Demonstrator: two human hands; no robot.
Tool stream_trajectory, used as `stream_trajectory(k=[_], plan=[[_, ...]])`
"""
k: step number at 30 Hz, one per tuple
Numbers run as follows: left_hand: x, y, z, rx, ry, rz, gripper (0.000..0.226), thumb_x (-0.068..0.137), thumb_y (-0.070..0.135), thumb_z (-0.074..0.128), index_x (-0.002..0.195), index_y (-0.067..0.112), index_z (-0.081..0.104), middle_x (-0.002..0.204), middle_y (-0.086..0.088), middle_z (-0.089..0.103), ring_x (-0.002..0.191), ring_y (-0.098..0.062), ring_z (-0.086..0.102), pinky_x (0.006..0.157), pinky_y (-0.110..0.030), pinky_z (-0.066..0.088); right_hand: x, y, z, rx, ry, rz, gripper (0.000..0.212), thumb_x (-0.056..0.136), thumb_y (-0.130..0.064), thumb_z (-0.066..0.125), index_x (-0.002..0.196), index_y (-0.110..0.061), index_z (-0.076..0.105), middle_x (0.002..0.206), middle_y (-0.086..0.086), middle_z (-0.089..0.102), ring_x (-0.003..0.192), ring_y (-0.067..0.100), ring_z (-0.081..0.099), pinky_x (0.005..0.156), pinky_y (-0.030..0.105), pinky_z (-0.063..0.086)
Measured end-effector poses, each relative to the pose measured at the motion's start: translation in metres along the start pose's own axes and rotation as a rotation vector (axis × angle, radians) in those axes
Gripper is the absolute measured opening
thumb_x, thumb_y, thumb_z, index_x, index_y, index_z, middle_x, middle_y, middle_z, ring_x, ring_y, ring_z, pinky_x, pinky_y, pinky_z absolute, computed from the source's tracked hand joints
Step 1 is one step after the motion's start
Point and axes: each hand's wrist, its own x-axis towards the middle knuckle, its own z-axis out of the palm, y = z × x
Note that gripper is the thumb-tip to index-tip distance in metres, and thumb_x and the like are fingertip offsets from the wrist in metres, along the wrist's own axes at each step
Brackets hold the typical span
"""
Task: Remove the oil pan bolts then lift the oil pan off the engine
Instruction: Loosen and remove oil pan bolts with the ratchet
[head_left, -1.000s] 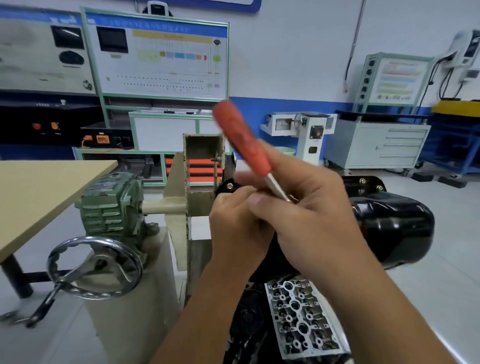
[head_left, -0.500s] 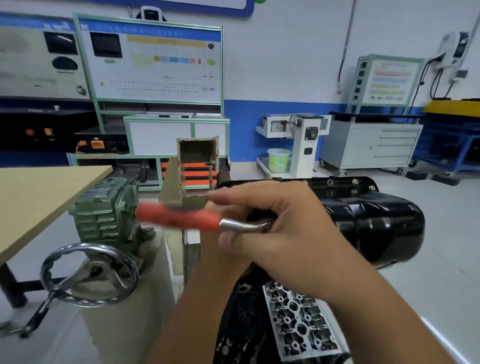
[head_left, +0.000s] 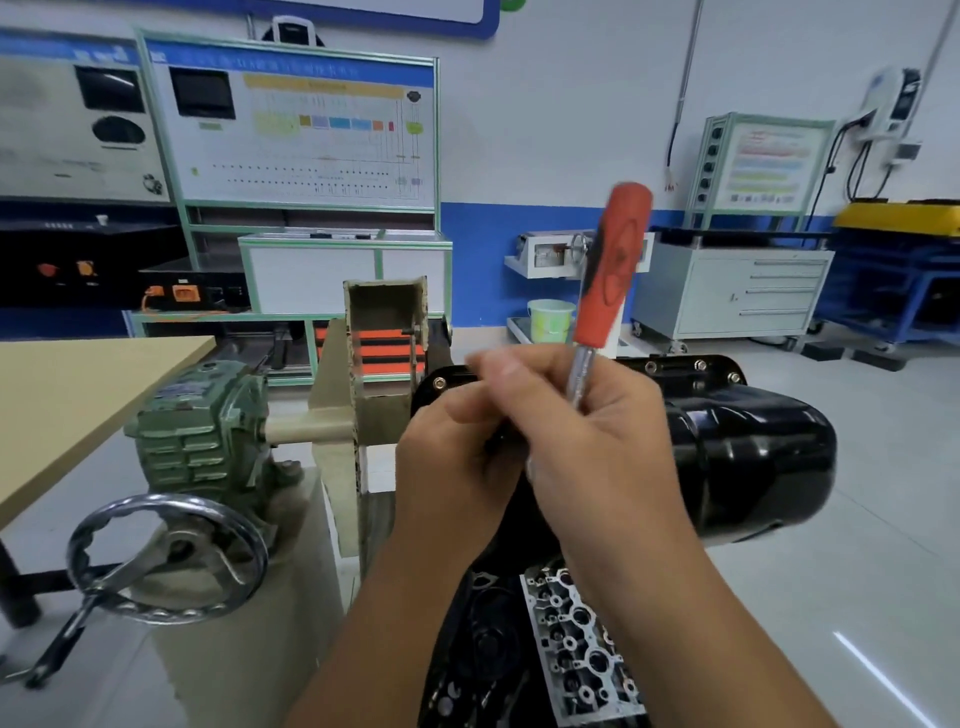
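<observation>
Engine: glossy black oil pan (head_left: 753, 457) sat bolted on, flange bolts (head_left: 700, 365) partly hidden by hands.
Right hand (head_left: 597, 457): gripped red-handled ratchet wrench (head_left: 608, 280); head hidden.
Left hand (head_left: 447, 467): fingers curled, contents unclear.

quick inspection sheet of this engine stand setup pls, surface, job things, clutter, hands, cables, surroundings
surface: tan tabletop at left, bare where seen
job's things: black oil pan on the engine, bolts seated along its top flange; red-handled tool upright
clutter: nothing seen
grippers: right hand grips the tool shaft; left hand curled against the pan edge, grasp hidden
cables: black leads hang from the wall unit at right
surroundings: green gearbox, handwheel, training board, grey cabinet
</observation>
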Motion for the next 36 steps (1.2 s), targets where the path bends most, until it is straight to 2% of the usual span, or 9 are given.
stream_trajectory(k=[2,4,6,13,16,22,27,31,36], plan=[[0.005,0.000,-0.006,-0.007,-0.036,0.136,0.017,0.098,0.038,0.061,0.107,0.031,0.073,0.105,0.027,0.070,0.101,-0.008,0.068,0.088,-0.035,0.055,0.000,0.002,-0.001,0.227,0.129,0.021,0.025,0.091,-0.033,0.071,0.074,-0.016,0.076,0.058,0.006,0.063,0.064,0.019,0.066,0.072,0.026,0.055],[0.007,-0.012,-0.012,0.041,-0.079,0.146,0.041,0.096,0.044,0.066,0.125,0.016,0.073,0.120,0.015,0.071,0.112,-0.011,0.066,0.095,-0.038,0.052,-0.001,0.002,-0.005,0.385,0.207,0.001,0.032,0.094,-0.033,0.064,0.069,-0.015,0.073,0.051,0.008,0.054,0.059,0.023,0.059,0.070,0.030,0.054],[0.009,-0.018,-0.021,0.096,-0.075,0.073,0.053,0.087,0.048,0.075,0.126,0.012,0.072,0.120,0.006,0.073,0.114,-0.015,0.066,0.099,-0.037,0.051,-0.002,0.001,-0.011,0.427,0.241,-0.030,0.034,0.096,-0.030,0.060,0.067,-0.014,0.070,0.048,0.008,0.048,0.054,0.023,0.052,0.070,0.034,0.053],[0.012,-0.033,-0.026,0.223,0.019,-0.125,0.023,0.095,0.026,0.067,0.110,0.014,0.078,0.098,0.019,0.068,0.093,0.011,0.060,0.085,-0.008,0.044,-0.004,-0.003,-0.031,0.423,0.293,-0.120,0.034,0.098,-0.026,0.058,0.069,-0.009,0.064,0.044,0.004,0.041,0.049,0.022,0.049,0.080,0.046,0.052],[0.014,-0.032,-0.019,0.198,0.035,-0.130,0.021,0.095,0.023,0.064,0.107,0.015,0.080,0.096,0.023,0.067,0.094,0.010,0.061,0.086,-0.014,0.048,-0.002,-0.004,-0.042,0.430,0.327,-0.167,0.033,0.099,-0.025,0.057,0.071,-0.008,0.062,0.045,0.003,0.040,0.049,0.022,0.048,0.081,0.044,0.056],[0.038,-0.036,-0.015,0.320,0.000,0.035,0.013,0.089,0.007,0.076,0.099,0.013,0.082,0.098,0.003,0.074,0.094,-0.015,0.066,0.091,-0.031,0.052,0.047,-0.012,-0.073,0.550,0.353,-0.108,0.042,0.106,-0.023,0.049,0.068,-0.011,0.060,0.046,0.002,0.035,0.049,0.020,0.045,0.076,0.041,0.055],[0.066,-0.043,-0.021,0.479,-0.328,0.265,0.016,0.090,0.001,0.075,0.098,0.012,0.083,0.106,-0.008,0.075,0.102,-0.033,0.066,0.094,-0.047,0.051,0.109,-0.011,-0.095,0.789,0.275,0.098,0.052,0.106,-0.025,0.051,0.058,-0.011,0.064,0.049,-0.002,0.035,0.047,0.015,0.043,0.081,0.039,0.055],[0.092,-0.042,-0.027,0.570,-0.620,0.219,0.025,0.098,0.012,0.067,0.115,0.025,0.079,0.118,0.004,0.072,0.110,-0.023,0.065,0.096,-0.047,0.052,0.123,0.012,-0.106,0.975,0.243,0.258,0.058,0.106,-0.027,0.050,0.053,-0.014,0.069,0.049,-0.007,0.040,0.044,0.010,0.044,0.085,0.039,0.050],[0.100,-0.038,-0.029,0.687,-0.729,0.440,0.038,0.084,-0.008,0.069,0.109,0.018,0.081,0.114,-0.009,0.074,0.102,-0.036,0.069,0.085,-0.051,0.057,0.127,0.030,-0.118,1.093,0.296,0.357,0.029,0.105,-0.028,0.054,0.080,-0.013,0.056,0.051,-0.006,0.037,0.044,0.013,0.047,0.079,0.041,0.050]])
